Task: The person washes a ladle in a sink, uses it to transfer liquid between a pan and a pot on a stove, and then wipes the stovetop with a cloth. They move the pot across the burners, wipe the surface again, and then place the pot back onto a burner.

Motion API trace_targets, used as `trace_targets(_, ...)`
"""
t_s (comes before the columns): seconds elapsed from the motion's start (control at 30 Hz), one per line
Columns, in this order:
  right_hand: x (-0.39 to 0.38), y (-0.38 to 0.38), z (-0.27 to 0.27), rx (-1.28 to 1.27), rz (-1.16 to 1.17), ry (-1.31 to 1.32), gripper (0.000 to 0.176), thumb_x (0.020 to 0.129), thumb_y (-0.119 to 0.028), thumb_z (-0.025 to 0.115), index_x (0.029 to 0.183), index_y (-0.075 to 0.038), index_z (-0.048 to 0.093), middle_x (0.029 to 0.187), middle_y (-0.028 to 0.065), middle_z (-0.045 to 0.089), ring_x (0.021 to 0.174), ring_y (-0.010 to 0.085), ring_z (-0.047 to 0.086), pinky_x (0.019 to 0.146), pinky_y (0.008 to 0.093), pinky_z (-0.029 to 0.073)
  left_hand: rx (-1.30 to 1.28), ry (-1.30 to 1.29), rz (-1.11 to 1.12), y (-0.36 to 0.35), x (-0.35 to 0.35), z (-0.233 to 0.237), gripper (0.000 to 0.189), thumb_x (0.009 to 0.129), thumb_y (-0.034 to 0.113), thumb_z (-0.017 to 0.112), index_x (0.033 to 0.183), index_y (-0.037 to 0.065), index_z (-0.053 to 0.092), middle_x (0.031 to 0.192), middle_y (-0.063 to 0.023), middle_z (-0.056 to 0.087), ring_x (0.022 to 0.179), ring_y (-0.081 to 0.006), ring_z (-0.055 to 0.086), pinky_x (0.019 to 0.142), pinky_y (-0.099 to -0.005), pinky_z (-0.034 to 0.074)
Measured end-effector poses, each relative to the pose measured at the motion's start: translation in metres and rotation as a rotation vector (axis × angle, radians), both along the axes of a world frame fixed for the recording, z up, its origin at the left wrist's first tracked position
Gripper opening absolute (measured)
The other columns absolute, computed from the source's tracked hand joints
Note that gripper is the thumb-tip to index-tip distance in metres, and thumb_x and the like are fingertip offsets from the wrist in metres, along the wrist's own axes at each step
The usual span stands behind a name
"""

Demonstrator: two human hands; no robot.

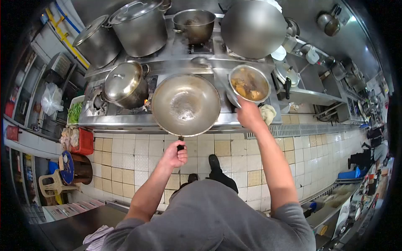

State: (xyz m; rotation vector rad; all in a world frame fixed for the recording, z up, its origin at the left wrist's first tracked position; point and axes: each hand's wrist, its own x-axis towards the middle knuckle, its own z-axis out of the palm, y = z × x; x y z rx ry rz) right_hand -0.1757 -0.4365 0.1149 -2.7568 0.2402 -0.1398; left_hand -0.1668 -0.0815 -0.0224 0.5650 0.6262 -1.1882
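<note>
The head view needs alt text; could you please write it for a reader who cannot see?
At a stove, a left hand grips the handle of a wok, the right hand at a pot of chunky brown food; lidded steel pots stand left.

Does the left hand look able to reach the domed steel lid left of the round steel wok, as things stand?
Probably not: the left hand is closed around the black handle of the round steel wok. Nothing visible covers the domed steel lid, though.
</note>
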Motion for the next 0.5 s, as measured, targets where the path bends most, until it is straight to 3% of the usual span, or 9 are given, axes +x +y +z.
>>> trace_targets(0.1, 0.073, 0.022, 0.005, -0.093, 0.117, 0.193, 0.046, 0.085, -0.012, 0.062, 0.13, -0.004, 0.058, 0.112, 0.0243, 0.069, 0.108, 0.0419, 0.065, 0.091, 0.0504, 0.053, -0.113, 0.096, -0.005, 0.006, 0.002, -0.017, 0.027, 0.088, 0.027, 0.066, 0.071, 0.014, 0.05, 0.051, 0.0063, 0.031, 0.043, -0.009, 0.032, 0.041, -0.0243, 0.028)
trace_targets(0.23, 0.1, 0.03, 0.044, -0.19, 0.328, 0.388, 0.045, 0.085, -0.015, 0.063, 0.129, -0.004, 0.061, 0.112, 0.0245, 0.07, 0.109, 0.0396, 0.066, 0.093, 0.046, 0.052, -0.156, 0.071, -0.013, 0.016, -0.02, -0.029, 0.024, 0.087, 0.029, 0.066, 0.073, 0.013, 0.056, 0.051, 0.0051, 0.034, 0.044, -0.0103, 0.034, 0.043, -0.0254, 0.028)
trace_targets(0.4, 0.087, 0.011, 0.069, -0.103, 0.384, 0.464, 0.049, 0.086, -0.02, 0.066, 0.133, -0.006, 0.061, 0.116, 0.0184, 0.071, 0.106, 0.0318, 0.067, 0.094, 0.0401, 0.051, -0.129, 0.089, -0.033, 0.035, -0.056, -0.025, 0.024, 0.089, 0.029, 0.064, 0.073, 0.012, 0.056, 0.051, 0.005, 0.032, 0.044, -0.01, 0.033, 0.042, -0.0255, 0.028)
trace_targets(0.5, 0.054, 0.015, 0.094, -0.085, 0.353, 0.454, 0.048, 0.084, -0.015, 0.061, 0.132, -0.007, 0.063, 0.116, 0.0189, 0.071, 0.108, 0.0342, 0.068, 0.093, 0.0418, 0.052, -0.1, 0.019, -0.059, 0.054, -0.079, -0.008, 0.025, 0.088, 0.027, 0.064, 0.072, 0.013, 0.051, 0.052, 0.0045, 0.03, 0.046, -0.0102, 0.032, 0.044, -0.0276, 0.028)
